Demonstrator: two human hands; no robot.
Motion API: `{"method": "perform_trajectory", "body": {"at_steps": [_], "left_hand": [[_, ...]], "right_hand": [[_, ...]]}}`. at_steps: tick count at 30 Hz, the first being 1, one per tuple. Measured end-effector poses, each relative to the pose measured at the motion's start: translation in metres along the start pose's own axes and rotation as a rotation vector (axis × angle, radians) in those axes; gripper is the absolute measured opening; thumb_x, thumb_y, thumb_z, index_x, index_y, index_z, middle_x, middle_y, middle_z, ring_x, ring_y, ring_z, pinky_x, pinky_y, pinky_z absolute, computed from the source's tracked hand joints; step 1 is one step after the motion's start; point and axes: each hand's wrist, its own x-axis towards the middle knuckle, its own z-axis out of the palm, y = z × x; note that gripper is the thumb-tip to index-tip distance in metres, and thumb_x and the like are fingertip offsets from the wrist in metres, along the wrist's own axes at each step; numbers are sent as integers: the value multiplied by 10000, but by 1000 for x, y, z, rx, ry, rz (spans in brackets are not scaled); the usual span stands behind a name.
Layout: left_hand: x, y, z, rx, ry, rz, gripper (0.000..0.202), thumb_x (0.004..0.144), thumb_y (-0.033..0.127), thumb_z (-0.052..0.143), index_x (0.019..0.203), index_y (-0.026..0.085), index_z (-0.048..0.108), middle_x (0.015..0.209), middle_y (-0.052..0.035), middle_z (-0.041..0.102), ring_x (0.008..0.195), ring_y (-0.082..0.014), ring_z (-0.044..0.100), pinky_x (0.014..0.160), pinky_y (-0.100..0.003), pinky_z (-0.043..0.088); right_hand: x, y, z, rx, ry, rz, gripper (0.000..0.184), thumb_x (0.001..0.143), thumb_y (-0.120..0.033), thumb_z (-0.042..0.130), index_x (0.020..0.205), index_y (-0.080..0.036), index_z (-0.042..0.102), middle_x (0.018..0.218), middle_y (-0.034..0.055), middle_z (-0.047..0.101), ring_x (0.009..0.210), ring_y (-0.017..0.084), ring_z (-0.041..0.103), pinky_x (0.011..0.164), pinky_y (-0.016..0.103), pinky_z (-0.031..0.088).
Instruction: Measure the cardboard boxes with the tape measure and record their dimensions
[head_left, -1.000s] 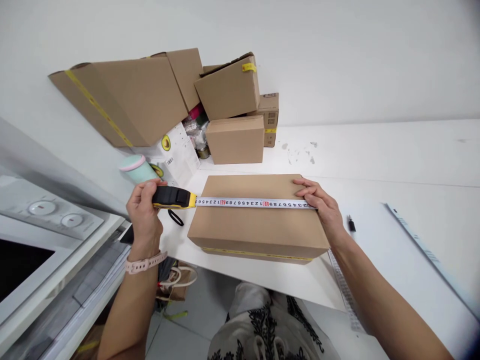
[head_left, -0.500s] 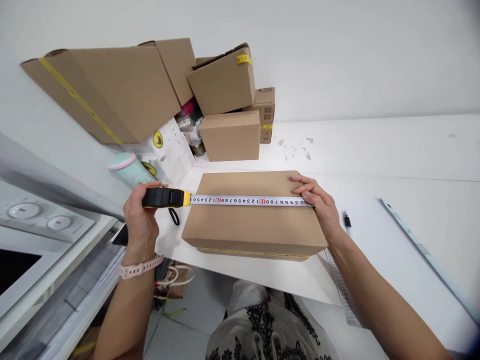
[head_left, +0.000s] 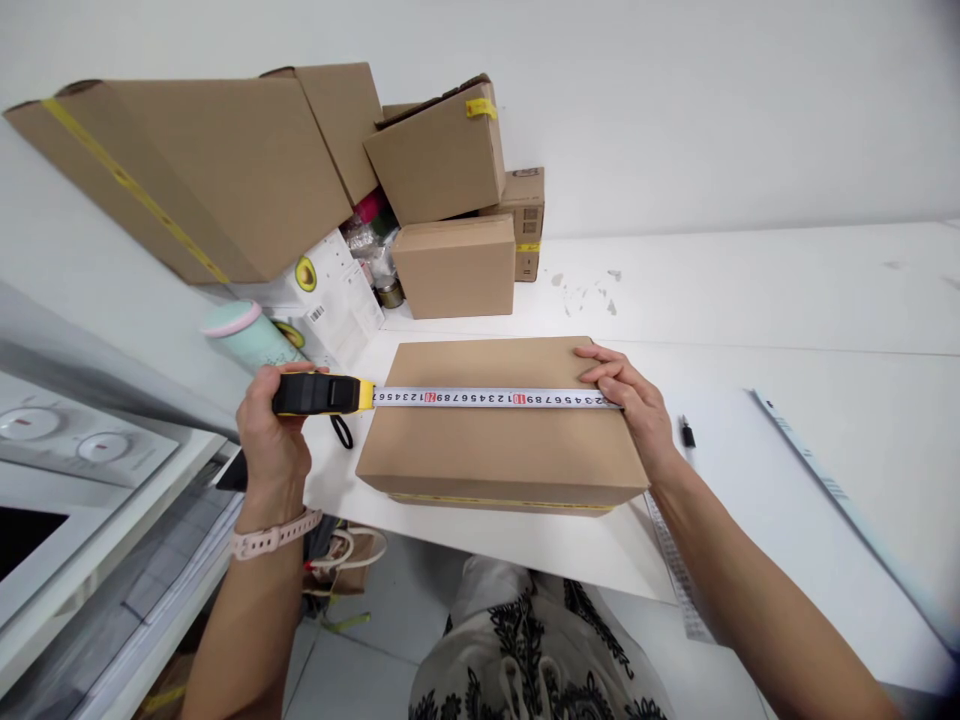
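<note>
A closed brown cardboard box [head_left: 495,450] lies flat on the white table [head_left: 750,290] in front of me. My left hand [head_left: 274,430] grips a black and yellow tape measure [head_left: 315,394] just off the box's left edge. Its white tape blade [head_left: 495,399] stretches straight across the box top. My right hand [head_left: 626,400] rests on the box's right edge, its fingers pressing the end of the tape down against the cardboard.
Several cardboard boxes [head_left: 442,200] are stacked at the back left, with a mint tumbler [head_left: 244,335] and white avocado-print packaging [head_left: 330,290] beside them. A black pen [head_left: 686,435] and a long ruler [head_left: 825,480] lie on the table at right. A white appliance [head_left: 67,470] stands at left.
The view has drifted slightly; both hands keep the tape stretched across the box, and the tape measure case sits a little further left.
</note>
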Motion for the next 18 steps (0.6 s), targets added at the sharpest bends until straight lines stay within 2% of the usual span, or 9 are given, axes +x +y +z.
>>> {"method": "perform_trajectory", "body": {"at_steps": [6, 9, 11, 13, 15, 18], "left_hand": [[-1, 1, -1, 28, -16, -11, 262, 840, 438, 589, 790, 226, 734, 824, -13, 712, 923, -220, 659, 727, -300, 542], [0, -2, -10, 41, -131, -6, 337, 831, 545, 640, 873, 225, 740, 919, -26, 730, 956, -226, 658, 756, -302, 544], [2, -5, -21, 31, -250, 38, 477, 727, 624, 759, 996, 232, 728, 1064, -45, 732, 1048, -250, 655, 846, -314, 548], [3, -7, -35, 65, -380, 61, 702, 575, 583, 894, 1163, 265, 682, 1232, -59, 698, 1173, -282, 625, 954, -322, 527], [3, -4, -46, 209, -459, 60, 872, 467, 450, 970, 1259, 296, 637, 1313, -64, 665, 1239, -308, 598, 999, -331, 511], [-7, 7, -52, 481, -449, 111, 839, 457, 359, 969, 1234, 290, 661, 1270, -63, 680, 1226, -328, 604, 1023, -360, 497]], "right_hand": [[0, 2, 0, 14, -8, 3, 140, 867, -326, 600, 790, -275, 705, 1316, 26, 656, 1428, 306, 418, 1188, 521, 287], [0, 3, -1, 6, -15, 3, 142, 876, -340, 600, 799, -277, 701, 1322, 21, 651, 1430, 297, 416, 1194, 518, 281], [0, 4, -2, -2, -28, -7, 150, 883, -353, 595, 807, -279, 701, 1325, 18, 650, 1427, 294, 419, 1198, 522, 276], [0, 6, -3, -9, -44, -18, 159, 892, -369, 592, 820, -282, 704, 1334, 17, 646, 1424, 294, 426, 1195, 529, 280], [0, 6, -4, -12, -56, -24, 171, 904, -391, 593, 833, -285, 707, 1349, 16, 641, 1423, 291, 433, 1190, 527, 291], [2, 5, -5, -4, -62, -7, 193, 912, -434, 611, 856, -282, 716, 1398, 13, 619, 1421, 289, 445, 1176, 511, 324]]}}
